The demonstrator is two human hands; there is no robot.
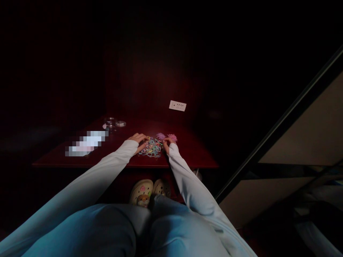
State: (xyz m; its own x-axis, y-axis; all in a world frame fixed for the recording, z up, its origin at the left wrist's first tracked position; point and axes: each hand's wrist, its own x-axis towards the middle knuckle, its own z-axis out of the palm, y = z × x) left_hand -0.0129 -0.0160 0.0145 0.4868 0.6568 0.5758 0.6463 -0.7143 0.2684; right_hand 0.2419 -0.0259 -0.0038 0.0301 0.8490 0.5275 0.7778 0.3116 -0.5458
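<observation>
Many colourful elastic bands (152,148) lie heaped near the tabletop's (197,157) front edge, probably for easy reach, between the left hand (139,138) and the right hand (167,142), which are apart, their grip unclear, with purple bunch (160,136) and pink bunch (173,137) behind.

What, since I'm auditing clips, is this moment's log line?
left hand: at colourful loop pile; right hand: at pile's right edge; behind pile: purple bundle, pink bundle

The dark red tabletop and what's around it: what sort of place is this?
Possibly a room in a home, though darkness hides much of it. The wall socket, polished red tabletop and charm-decorated clogs suggest that.
</observation>
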